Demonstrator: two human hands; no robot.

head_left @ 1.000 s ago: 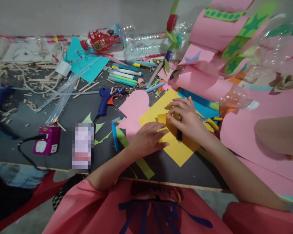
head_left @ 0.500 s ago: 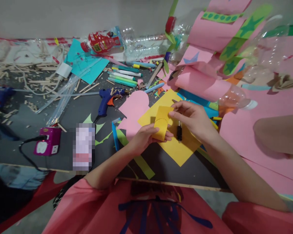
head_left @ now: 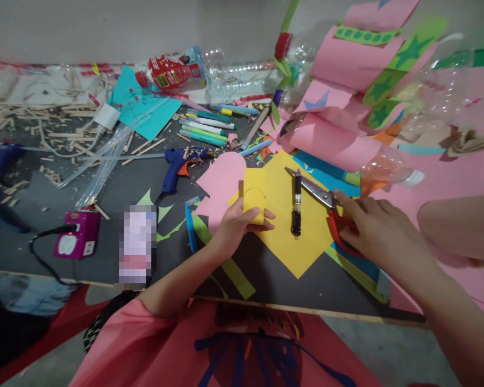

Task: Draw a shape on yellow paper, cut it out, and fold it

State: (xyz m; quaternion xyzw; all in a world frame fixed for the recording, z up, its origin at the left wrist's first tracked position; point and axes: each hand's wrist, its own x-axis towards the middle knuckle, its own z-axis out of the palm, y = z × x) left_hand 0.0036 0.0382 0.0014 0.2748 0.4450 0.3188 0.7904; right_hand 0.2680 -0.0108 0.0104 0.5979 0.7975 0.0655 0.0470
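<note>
Between the thumb and fingers of my left hand (head_left: pixel 242 221) is a small folded piece of yellow paper (head_left: pixel 254 185) with a curved line drawn on it. My right hand (head_left: pixel 373 226) has its fingers around the red handles of a pair of scissors (head_left: pixel 317 189). The scissor blades point left over a larger yellow sheet (head_left: pixel 296 258), partly spread. A black pen (head_left: pixel 296 207) lies on that sheet, between the two hands. Pink cut paper (head_left: pixel 225 177) is just beyond my left hand.
A blue glue gun (head_left: pixel 175 167) lies left of the pink paper, behind a phone (head_left: pixel 136 242) and a magenta power adapter (head_left: pixel 78 234). Several markers (head_left: pixel 205 126) are farther back. Pink-wrapped bottles (head_left: pixel 334 134) stand at the back right. A person's bare limb (head_left: pixel 460 228) rests at right.
My right hand has let go of the folded yellow paper and moved right to the scissors. My left hand keeps the paper, now held more upright and slightly farther left.
</note>
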